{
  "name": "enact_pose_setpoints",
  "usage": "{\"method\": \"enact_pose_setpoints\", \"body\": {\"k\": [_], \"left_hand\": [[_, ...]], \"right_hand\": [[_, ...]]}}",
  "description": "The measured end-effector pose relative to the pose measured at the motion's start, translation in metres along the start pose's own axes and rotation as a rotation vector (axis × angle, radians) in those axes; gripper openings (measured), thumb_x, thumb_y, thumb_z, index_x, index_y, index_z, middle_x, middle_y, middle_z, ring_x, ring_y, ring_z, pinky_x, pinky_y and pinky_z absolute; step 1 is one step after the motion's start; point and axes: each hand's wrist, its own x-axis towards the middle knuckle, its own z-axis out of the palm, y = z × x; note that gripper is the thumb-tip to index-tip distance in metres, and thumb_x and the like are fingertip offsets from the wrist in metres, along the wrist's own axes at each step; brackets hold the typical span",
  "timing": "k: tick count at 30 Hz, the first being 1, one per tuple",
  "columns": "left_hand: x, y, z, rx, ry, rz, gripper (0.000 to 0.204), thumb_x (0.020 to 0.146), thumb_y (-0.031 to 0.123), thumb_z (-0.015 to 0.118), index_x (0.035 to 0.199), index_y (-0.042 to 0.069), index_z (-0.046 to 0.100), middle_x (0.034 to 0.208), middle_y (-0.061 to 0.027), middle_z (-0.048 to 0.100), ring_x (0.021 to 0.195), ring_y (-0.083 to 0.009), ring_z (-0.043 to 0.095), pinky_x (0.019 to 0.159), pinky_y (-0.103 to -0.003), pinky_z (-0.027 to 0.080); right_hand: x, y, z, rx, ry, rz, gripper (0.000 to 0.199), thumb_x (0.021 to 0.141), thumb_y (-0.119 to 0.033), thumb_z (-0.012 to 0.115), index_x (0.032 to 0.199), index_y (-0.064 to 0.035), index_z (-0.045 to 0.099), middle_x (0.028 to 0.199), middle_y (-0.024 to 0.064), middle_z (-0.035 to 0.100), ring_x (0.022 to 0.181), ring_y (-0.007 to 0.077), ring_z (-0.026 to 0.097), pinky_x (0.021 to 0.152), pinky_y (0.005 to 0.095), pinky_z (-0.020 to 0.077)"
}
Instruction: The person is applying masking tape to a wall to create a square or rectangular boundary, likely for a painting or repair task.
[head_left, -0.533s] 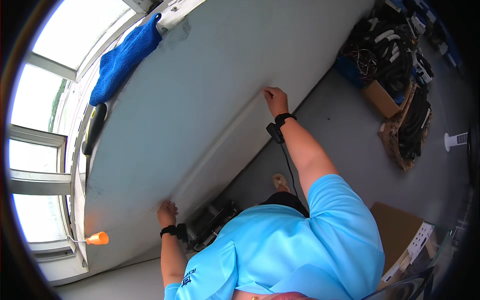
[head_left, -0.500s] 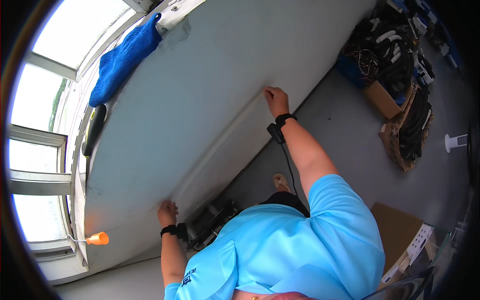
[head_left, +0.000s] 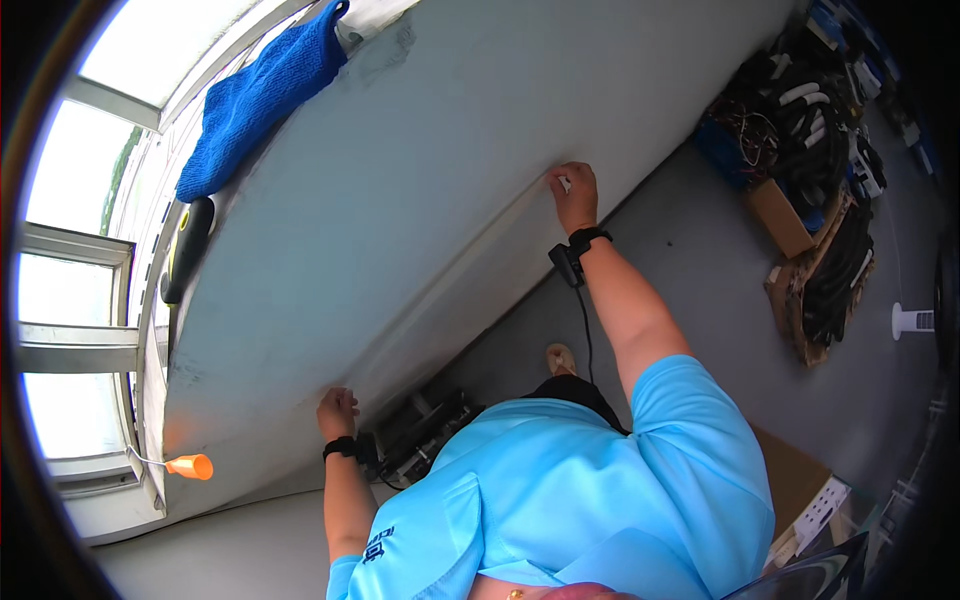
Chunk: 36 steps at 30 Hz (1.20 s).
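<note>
My right hand is closed in a pinch, with thumb and forefinger curled together, in front of a pale grey-blue wall. Lower and to the left, my left hand has its fingers curled in near the same wall. Between the two hands runs a long, pale strip, straight and hard to tell from the wall. Its ends meet my fingertips; its material cannot be made out. Each wrist wears a black strap with a small black device, and a cable hangs from the right one.
Along the window sill lie a blue cloth, a black-and-yellow handle and an orange-handled tool. Cardboard boxes of black parts stand on the floor at right. Dark equipment sits by the wall below; a small white fan is far right.
The view has shifted slightly, so the wall, sill things and boxes appear displaced. Both hands keep nearly the same pose and place along the wall.
</note>
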Motion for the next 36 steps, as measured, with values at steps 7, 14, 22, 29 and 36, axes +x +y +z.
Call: {"method": "enact_pose_setpoints", "body": {"k": [7, 14, 22, 29, 36], "left_hand": [[0.004, -0.001, 0.001, -0.030, 0.018, -0.004, 0.016, 0.078, 0.013, 0.051, 0.084, 0.000, 0.057, 0.065, -0.0079, 0.060, 0.049, -0.0137, 0.057, 0.048, -0.026, 0.045], [0.008, -0.001, 0.004, -0.061, 0.037, -0.058, 0.016, 0.078, 0.015, 0.052, 0.083, 0.000, 0.057, 0.063, -0.0077, 0.060, 0.049, -0.0141, 0.057, 0.048, -0.027, 0.045], [0.013, 0.004, 0.006, -0.113, 0.061, -0.094, 0.016, 0.077, 0.016, 0.053, 0.083, 0.002, 0.059, 0.064, -0.0073, 0.061, 0.050, -0.0155, 0.058, 0.049, -0.027, 0.046], [0.015, 0.010, 0.006, -0.088, 0.055, -0.125, 0.021, 0.078, 0.019, 0.052, 0.084, 0.001, 0.060, 0.064, -0.0076, 0.061, 0.051, -0.0163, 0.059, 0.051, -0.028, 0.046], [0.015, 0.018, 0.005, -0.038, 0.092, -0.100, 0.028, 0.080, 0.024, 0.052, 0.073, -0.001, 0.062, 0.058, -0.0078, 0.060, 0.047, -0.0154, 0.058, 0.050, -0.028, 0.046]], "right_hand": [[0.003, 0.003, 0.002, 0.066, -0.040, 0.048, 0.006, 0.074, -0.008, 0.060, 0.078, -0.0070, 0.057, 0.088, 0.0076, 0.050, 0.082, 0.0237, 0.047, 0.070, 0.0348, 0.0424], [0.010, 0.004, 0.005, 0.023, -0.071, 0.015, 0.007, 0.075, -0.011, 0.060, 0.080, -0.0066, 0.058, 0.085, 0.0073, 0.051, 0.077, 0.0216, 0.049, 0.068, 0.0331, 0.0428], [0.017, 0.016, 0.000, -0.030, -0.100, -0.040, 0.013, 0.076, -0.016, 0.061, 0.084, -0.0059, 0.059, 0.089, 0.0069, 0.053, 0.078, 0.0200, 0.053, 0.070, 0.0322, 0.0445], [0.015, 0.019, -0.002, -0.014, -0.101, 0.065, 0.015, 0.078, -0.018, 0.060, 0.085, -0.0059, 0.059, 0.091, 0.0069, 0.052, 0.082, 0.0188, 0.052, 0.067, 0.0301, 0.0460], [0.017, 0.019, -0.004, 0.039, -0.107, 0.067, 0.014, 0.076, -0.018, 0.062, 0.084, -0.0068, 0.059, 0.088, 0.0061, 0.052, 0.080, 0.0179, 0.052, 0.066, 0.0301, 0.0457]]}}
